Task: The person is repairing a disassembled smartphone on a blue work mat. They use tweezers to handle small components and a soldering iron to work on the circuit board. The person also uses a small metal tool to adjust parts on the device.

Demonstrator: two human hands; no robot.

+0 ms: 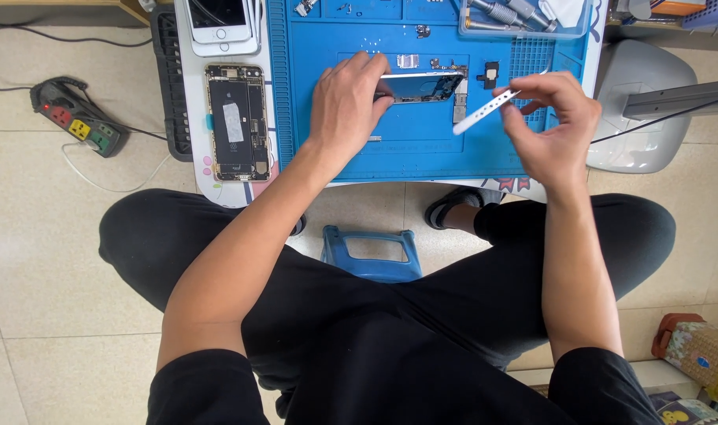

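One head camera looks almost straight down from above the seated person. The blue mat (422, 149) on the table fills the upper centre of the frame, near at arm's reach; lap and floor tiles (36, 236) take the lower half.

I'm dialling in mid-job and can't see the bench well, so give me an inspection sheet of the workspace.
Surface: blue work mat on a small table.
Job's things: opened phone tilted on edge; white pry tool.
Clutter: second opened phone, stacked white phones, small parts, clear tray of tools.
Grippers: left hand grips the opened phone; right hand pinches the pry tool.
Cables: power strip with leads on floor.
Surroundings: tiled floor, blue stool, grey stand base.
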